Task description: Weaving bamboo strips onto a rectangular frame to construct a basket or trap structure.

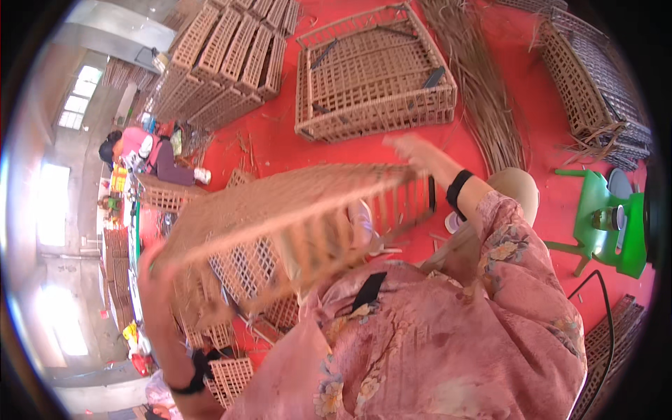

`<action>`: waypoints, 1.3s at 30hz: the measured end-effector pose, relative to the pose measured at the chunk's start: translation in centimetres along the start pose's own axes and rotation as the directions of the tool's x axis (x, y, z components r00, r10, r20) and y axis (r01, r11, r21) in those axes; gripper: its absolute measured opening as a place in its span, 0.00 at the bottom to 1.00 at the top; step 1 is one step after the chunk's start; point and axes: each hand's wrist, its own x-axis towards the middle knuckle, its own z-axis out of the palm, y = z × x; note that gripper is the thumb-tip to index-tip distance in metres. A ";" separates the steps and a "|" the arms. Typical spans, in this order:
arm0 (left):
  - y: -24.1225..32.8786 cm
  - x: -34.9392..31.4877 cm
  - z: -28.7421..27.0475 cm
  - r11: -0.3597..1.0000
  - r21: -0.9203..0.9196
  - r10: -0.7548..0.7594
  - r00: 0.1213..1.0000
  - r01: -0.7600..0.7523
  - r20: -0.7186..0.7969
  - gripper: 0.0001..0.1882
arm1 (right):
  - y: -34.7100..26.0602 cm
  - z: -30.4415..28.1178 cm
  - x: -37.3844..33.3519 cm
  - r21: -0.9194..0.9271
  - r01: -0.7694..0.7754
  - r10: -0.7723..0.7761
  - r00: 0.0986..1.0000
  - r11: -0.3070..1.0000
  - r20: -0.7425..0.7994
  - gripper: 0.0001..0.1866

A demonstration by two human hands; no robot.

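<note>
A shallow rectangular woven basket [280,199], made of brown strips, is tilted in front of my body, its solid woven face upward and its slatted side toward me. My left hand [155,273], smeared by motion, grips its left end, the fingers partly hidden. At the far right corner, my right hand [414,152] lies over the edge and holds it there, with blurred fingertips pointing left. Beyond it, a similar large basket [371,77] with dark pieces at its corners rests on the red floor [259,140].
Stacked baskets [224,49] stand far left, and more [595,84] far right. Long loose strips [476,84] lie between. A green plastic chair [591,224] holding a jar [609,218] is at my right. Another person [150,154] is at the left.
</note>
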 end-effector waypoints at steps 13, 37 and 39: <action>25.5 17.7 19.0 0.645 -0.463 0.759 0.580 -0.607 0.297 0.34 | -10.8 -4.3 -23.4 -0.403 0.573 -0.697 0.527 0.714 -0.486 0.32; -16.1 25.1 22.4 0.500 -0.777 -0.233 0.924 0.382 0.305 0.48 | -12.7 -10.8 -19.5 -0.767 0.193 -0.786 0.251 0.612 -0.565 0.33; -15.9 24.5 22.1 0.484 -0.780 -0.185 0.917 0.397 0.352 0.48 | -12.9 -11.9 -19.0 -0.739 0.179 -0.747 0.337 0.649 -0.573 0.32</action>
